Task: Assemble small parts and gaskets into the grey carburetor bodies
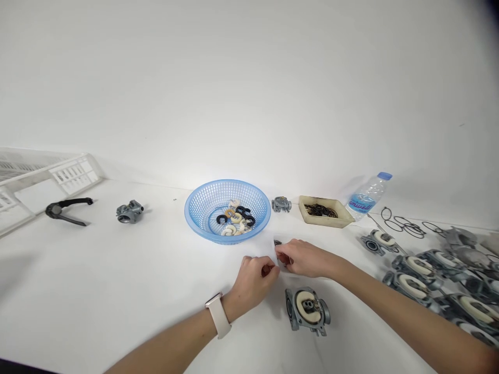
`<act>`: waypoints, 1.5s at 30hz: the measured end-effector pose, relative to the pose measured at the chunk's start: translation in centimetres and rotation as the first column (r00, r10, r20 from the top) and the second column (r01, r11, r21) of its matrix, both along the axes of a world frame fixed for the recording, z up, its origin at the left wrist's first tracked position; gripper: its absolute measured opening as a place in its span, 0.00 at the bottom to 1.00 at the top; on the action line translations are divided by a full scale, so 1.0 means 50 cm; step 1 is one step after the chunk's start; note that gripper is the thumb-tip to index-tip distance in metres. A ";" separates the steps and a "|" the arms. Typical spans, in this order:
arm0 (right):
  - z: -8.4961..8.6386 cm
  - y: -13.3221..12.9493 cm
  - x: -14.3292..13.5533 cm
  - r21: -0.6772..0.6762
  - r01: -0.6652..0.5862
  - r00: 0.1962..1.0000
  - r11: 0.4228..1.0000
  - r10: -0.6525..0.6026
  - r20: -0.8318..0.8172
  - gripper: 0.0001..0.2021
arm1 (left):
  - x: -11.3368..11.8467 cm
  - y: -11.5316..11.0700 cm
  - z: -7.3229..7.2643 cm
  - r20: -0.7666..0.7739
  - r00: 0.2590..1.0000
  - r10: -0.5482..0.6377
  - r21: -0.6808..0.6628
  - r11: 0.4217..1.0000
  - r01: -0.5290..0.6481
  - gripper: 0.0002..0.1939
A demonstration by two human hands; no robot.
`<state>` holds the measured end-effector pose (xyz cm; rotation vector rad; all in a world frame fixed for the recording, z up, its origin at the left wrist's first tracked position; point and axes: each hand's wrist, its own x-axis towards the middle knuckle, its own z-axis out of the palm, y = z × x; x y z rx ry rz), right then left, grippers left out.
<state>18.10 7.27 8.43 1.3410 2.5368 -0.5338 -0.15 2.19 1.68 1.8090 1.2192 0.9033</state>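
Near blue basket (187, 212), curled left hand (255, 279), right hand (304, 257) almost meet, cannot tell grip; carburetor (307, 311) below, table (128, 280) spreads leftward.

The carburetor (307, 307) looks dull metal, the basket (206, 209) smooth plastic.

- We have a white tabletop (163, 275) before us, set against the wall (241, 93).
- At its far left, we see a white plastic crate (39, 195), a black two-armed tool (57, 210) and a carburetor (130, 212).
- Far centre, we find a blue mesh basket (191, 215) and a second carburetor (281, 204).
- Far right, we note a cream tray (325, 221) and thin black rings (405, 226).
- Right, we see clustered carburetor bodies (415, 285); nearer centre, a lone carburetor body (307, 309).
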 end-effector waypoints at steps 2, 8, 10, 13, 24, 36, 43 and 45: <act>-0.003 0.003 -0.001 -0.002 0.005 1.000 1.000 -0.005 0.013 0.09 | 0.000 -0.001 0.000 -0.003 1.000 0.004 -0.002 1.000 -0.004 0.14; 0.001 0.002 -0.009 0.014 0.023 0.998 1.000 -0.023 0.053 0.08 | 0.001 -0.004 -0.001 -0.016 1.000 0.018 0.001 1.000 -0.018 0.13; 0.005 0.000 -0.012 0.011 0.028 0.998 1.000 -0.029 0.060 0.08 | 0.001 -0.004 0.000 -0.020 1.000 0.022 0.000 1.000 -0.022 0.13; 0.010 0.001 -0.012 -0.010 0.025 0.998 1.000 -0.024 0.061 0.08 | 0.002 -0.005 0.001 -0.027 0.999 0.024 0.002 1.000 -0.024 0.13; 0.004 0.010 0.002 -0.102 -0.001 1.000 0.995 -0.001 -0.023 0.11 | 0.003 -0.007 0.008 -0.051 0.998 0.034 0.004 0.999 -0.033 0.14; 0.022 0.033 0.039 -0.096 0.022 1.000 0.995 -0.023 -0.014 0.07 | 0.003 -0.007 0.006 -0.047 0.998 0.039 0.006 0.999 -0.039 0.13; -0.009 0.013 0.007 0.026 0.041 0.992 0.999 -0.043 0.121 0.10 | 0.004 -0.006 -0.001 -0.051 0.998 0.026 0.019 1.000 -0.025 0.13; -0.013 0.009 -0.004 0.047 0.025 0.988 0.999 -0.031 0.149 0.10 | 0.004 -0.006 0.000 -0.054 0.998 0.023 0.022 1.000 -0.022 0.13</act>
